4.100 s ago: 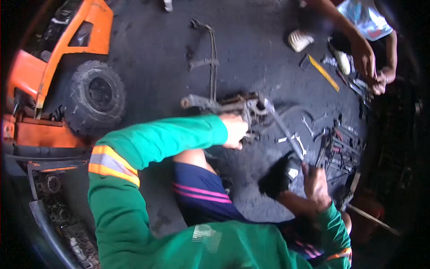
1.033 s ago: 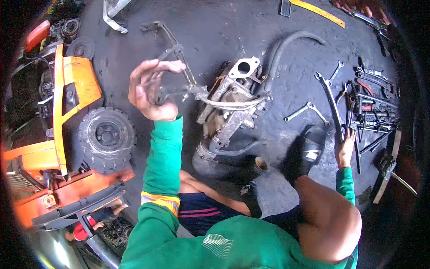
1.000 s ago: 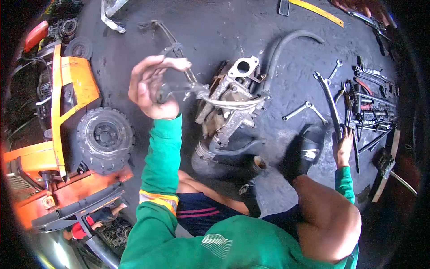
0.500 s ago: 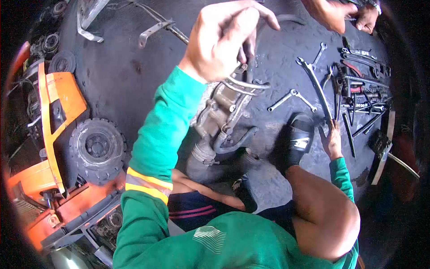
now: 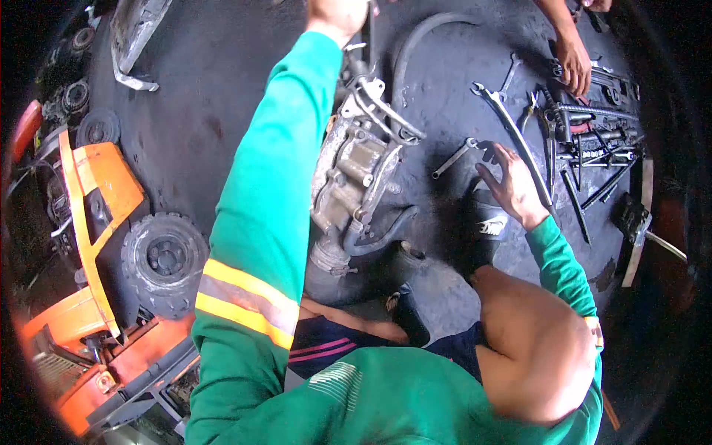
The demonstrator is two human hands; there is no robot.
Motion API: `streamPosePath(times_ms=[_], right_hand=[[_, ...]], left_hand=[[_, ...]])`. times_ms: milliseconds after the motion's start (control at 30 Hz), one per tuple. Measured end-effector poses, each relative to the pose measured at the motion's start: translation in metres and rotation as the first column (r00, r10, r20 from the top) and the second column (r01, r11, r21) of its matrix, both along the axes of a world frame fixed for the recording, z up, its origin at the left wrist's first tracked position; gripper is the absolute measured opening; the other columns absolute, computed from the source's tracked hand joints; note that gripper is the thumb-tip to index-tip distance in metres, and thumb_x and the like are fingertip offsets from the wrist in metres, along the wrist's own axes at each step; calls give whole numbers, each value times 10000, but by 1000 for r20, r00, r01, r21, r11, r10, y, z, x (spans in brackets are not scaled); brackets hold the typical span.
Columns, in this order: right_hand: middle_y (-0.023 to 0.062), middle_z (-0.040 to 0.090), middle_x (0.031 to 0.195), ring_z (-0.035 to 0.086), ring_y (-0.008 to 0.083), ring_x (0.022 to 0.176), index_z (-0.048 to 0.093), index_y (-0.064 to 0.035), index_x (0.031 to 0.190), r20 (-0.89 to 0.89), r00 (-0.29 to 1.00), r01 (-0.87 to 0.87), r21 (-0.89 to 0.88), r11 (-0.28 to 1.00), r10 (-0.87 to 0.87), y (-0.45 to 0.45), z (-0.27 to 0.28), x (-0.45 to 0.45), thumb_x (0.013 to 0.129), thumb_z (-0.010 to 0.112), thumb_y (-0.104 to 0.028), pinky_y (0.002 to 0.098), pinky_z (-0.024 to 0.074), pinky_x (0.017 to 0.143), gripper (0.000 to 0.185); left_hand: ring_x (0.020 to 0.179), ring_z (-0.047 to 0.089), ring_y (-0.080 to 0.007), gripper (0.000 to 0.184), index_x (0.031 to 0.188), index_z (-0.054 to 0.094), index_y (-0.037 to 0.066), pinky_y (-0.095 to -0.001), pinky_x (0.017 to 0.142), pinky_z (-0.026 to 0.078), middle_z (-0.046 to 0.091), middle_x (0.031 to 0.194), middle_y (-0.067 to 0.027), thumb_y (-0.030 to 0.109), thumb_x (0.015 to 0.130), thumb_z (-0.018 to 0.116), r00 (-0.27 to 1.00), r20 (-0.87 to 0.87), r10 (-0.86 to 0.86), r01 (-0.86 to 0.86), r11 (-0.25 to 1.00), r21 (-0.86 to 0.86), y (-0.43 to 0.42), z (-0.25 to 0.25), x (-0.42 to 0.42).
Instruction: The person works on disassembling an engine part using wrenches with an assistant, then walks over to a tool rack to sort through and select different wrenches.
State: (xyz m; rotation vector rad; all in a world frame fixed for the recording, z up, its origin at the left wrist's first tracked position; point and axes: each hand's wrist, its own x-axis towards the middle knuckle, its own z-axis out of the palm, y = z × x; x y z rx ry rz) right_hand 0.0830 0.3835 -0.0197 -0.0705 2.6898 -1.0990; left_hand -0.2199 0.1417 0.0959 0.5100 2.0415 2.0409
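My left hand [image 5: 335, 13] is at the top edge, above the far end of a greasy metal engine part [image 5: 356, 167] with pipes and a rubber hose [image 5: 386, 231]. Its fingers are mostly cut off by the frame. My right hand [image 5: 517, 189] reaches over the floor with thumb and fingers apart, holding nothing that I can see. Just beyond its fingertips lies a combination wrench [image 5: 454, 159]. A long wrench [image 5: 515, 137] rests to the right of the hand, with a smaller wrench [image 5: 511, 76] by its far end.
Another person's hand [image 5: 573, 65] reaches down to a pile of sockets, bars and pliers [image 5: 593, 141] at right. An orange vehicle [image 5: 111, 174] with a chunky tyre [image 5: 165, 256] is at left. My sandalled foot [image 5: 489, 222] stands beside my right hand.
My left hand has moved up toward the frame's top edge. My right hand has left the long wrench's near end and moved left and up. The other person's hand has come down over the tools.
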Motion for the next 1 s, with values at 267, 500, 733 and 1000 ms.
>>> streamPosePath(times_ms=[267,500,733,1000], right_hand=[[245,644,1181,624,383,1100,590,49,1241,5,1000,16,69,998,-16,34,-19,35,881,714,-167,411,487,970,437],[233,642,1164,625,397,1069,562,25,1266,-4,979,203,146,968,-205,109,-61,87,904,673,-103,428,498,935,400],[262,596,1231,577,433,1127,564,-1,1275,3,983,168,357,919,-181,143,-81,122,945,601,-149,468,471,960,364],[260,543,1357,544,426,1218,514,-7,1355,156,984,-23,567,823,-80,153,-97,118,981,526,-207,476,456,1016,425]], left_hand=[[547,627,-191,530,1026,634,-64,-234,427,459,682,831,-162,391,1030,362,990,138,37,-31,998,-46,-21,-2,-3],[555,614,-137,482,1092,648,19,-223,523,468,695,782,-92,426,1000,407,941,193,277,-236,948,-212,-81,27,19],[770,653,-126,566,1214,603,44,-274,694,505,709,960,-52,541,997,440,932,13,362,-324,850,-415,-104,51,55],[1054,639,-157,324,1296,564,32,-272,853,478,654,1182,-65,168,1002,583,872,-182,454,-489,796,-357,-175,39,194]])
